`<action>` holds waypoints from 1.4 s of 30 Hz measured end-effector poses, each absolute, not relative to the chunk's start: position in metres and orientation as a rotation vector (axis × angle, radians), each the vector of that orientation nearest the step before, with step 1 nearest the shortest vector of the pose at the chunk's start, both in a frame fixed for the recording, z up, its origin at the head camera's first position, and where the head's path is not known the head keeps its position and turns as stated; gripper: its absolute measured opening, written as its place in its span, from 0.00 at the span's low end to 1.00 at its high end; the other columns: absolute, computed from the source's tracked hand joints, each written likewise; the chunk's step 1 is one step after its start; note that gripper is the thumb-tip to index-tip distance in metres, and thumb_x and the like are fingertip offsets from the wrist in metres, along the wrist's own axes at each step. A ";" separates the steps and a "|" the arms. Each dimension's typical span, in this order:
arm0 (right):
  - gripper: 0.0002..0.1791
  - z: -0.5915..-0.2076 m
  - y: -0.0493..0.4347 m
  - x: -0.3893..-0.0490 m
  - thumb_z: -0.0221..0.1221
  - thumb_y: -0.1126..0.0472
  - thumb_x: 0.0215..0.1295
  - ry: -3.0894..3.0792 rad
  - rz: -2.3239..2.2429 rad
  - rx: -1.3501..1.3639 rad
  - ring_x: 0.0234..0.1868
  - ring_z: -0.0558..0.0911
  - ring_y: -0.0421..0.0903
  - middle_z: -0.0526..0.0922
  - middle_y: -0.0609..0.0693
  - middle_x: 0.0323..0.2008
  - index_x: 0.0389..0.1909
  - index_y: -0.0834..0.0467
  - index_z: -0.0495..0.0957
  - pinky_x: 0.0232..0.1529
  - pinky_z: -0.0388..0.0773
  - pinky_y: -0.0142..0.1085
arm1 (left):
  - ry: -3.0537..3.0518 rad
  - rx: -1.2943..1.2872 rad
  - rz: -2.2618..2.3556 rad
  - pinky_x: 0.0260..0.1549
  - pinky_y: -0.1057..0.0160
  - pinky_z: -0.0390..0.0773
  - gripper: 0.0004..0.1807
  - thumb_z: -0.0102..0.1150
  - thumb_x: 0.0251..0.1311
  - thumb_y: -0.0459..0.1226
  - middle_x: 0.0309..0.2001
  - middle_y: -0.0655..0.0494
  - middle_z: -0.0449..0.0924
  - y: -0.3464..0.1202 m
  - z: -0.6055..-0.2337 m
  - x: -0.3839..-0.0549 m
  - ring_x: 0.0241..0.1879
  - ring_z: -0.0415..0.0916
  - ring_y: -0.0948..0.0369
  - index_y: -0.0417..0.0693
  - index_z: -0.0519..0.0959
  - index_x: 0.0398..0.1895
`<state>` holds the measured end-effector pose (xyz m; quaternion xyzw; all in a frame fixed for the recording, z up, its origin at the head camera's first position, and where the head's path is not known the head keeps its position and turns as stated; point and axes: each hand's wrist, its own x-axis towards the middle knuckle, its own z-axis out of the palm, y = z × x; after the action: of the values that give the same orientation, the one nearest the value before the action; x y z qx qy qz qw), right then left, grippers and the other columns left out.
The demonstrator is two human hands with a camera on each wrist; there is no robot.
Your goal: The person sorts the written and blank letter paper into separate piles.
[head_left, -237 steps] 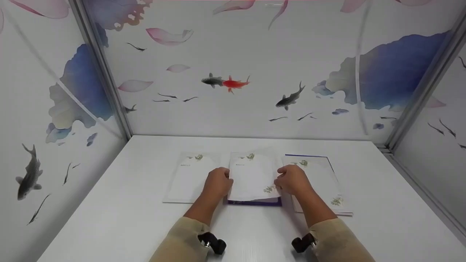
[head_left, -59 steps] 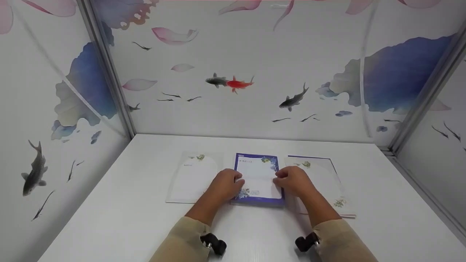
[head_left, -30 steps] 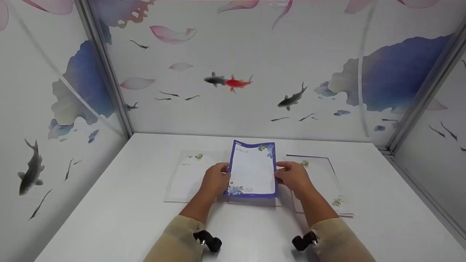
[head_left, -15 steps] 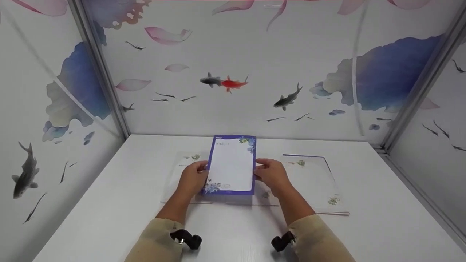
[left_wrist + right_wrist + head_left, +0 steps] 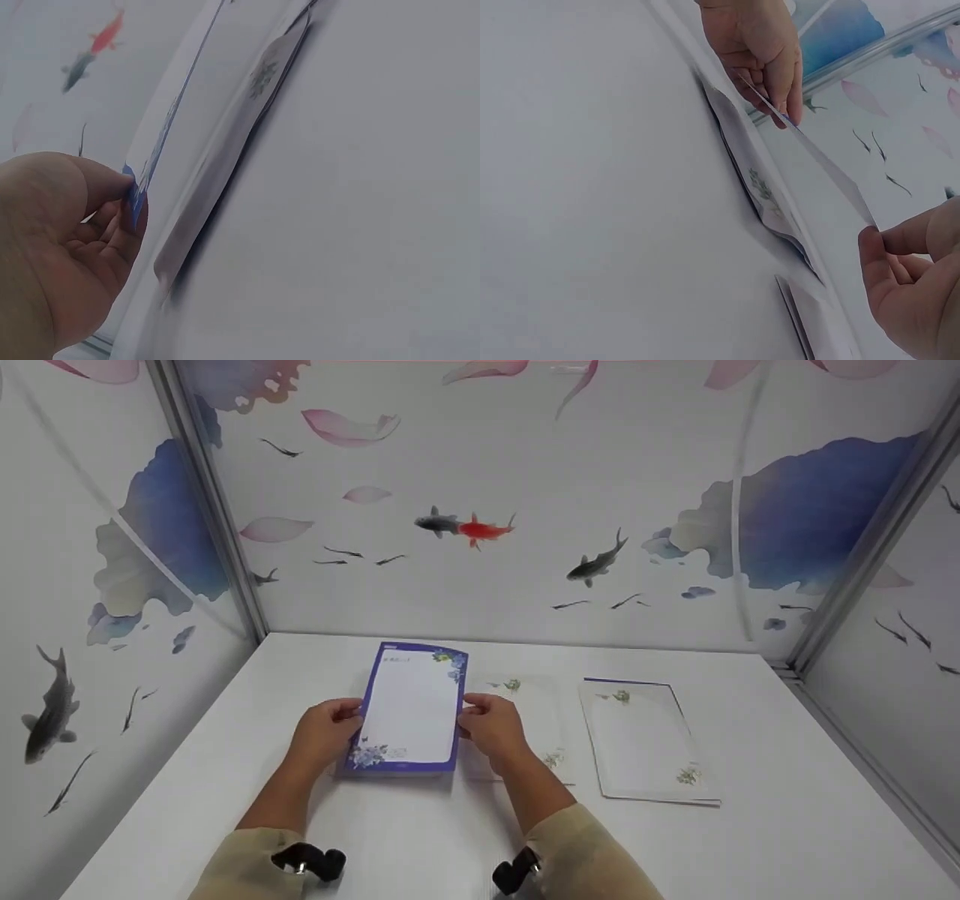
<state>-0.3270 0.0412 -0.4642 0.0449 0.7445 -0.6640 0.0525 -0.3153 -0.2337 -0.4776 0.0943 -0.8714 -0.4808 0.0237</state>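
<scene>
A sheet of paper (image 5: 411, 709) with a purple-blue border and blue flowers in two corners is held up over the left stack in the head view. My left hand (image 5: 324, 733) pinches its left edge, and my right hand (image 5: 495, 729) pinches its right edge. In the left wrist view the thumb and fingers of the left hand (image 5: 82, 225) grip the blue edge. The right wrist view shows the sheet (image 5: 829, 172) edge-on, raised above the stack of papers (image 5: 757, 180), with the right hand (image 5: 915, 277) at its near end.
A middle stack of pale flowered papers (image 5: 529, 735) lies partly behind the right forearm. Further right is another stack (image 5: 649, 742) with a blue edge showing at its top. Printed wall panels (image 5: 480, 450) enclose the white table (image 5: 420, 840) at the back and sides.
Both hands took the purple-bordered sheet off the middle stack, lifted it and carried it left over the left stack. Pale flowered paper now shows on top in the middle.
</scene>
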 end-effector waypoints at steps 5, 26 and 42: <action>0.22 -0.465 0.026 -0.324 0.63 0.69 0.74 2.273 -2.010 0.158 0.47 0.89 0.45 0.86 0.55 0.48 0.67 0.60 0.81 0.52 0.90 0.37 | -2.704 0.311 -1.475 0.66 0.51 0.83 0.22 0.59 0.77 0.39 0.63 0.45 0.83 -0.249 -0.477 -0.309 0.64 0.80 0.51 0.46 0.80 0.70; 0.24 -0.470 0.016 -0.317 0.65 0.61 0.75 2.230 -1.778 0.113 0.56 0.88 0.46 0.86 0.52 0.59 0.70 0.57 0.79 0.65 0.85 0.44 | -2.710 0.434 -1.381 0.70 0.46 0.79 0.22 0.58 0.77 0.38 0.64 0.43 0.83 -0.260 -0.484 -0.302 0.65 0.80 0.46 0.45 0.78 0.71; 0.27 -0.466 0.062 -0.331 0.63 0.51 0.77 2.264 -1.846 0.002 0.63 0.87 0.52 0.86 0.53 0.64 0.72 0.57 0.77 0.68 0.84 0.46 | -2.628 0.328 -1.514 0.72 0.48 0.78 0.26 0.59 0.77 0.50 0.68 0.49 0.81 -0.191 -0.470 -0.324 0.71 0.77 0.49 0.52 0.77 0.72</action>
<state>-0.3312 0.0623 -0.4663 0.0008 0.7704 -0.6280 0.1099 -0.3242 -0.1908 -0.4699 0.1075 -0.8606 -0.4958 0.0454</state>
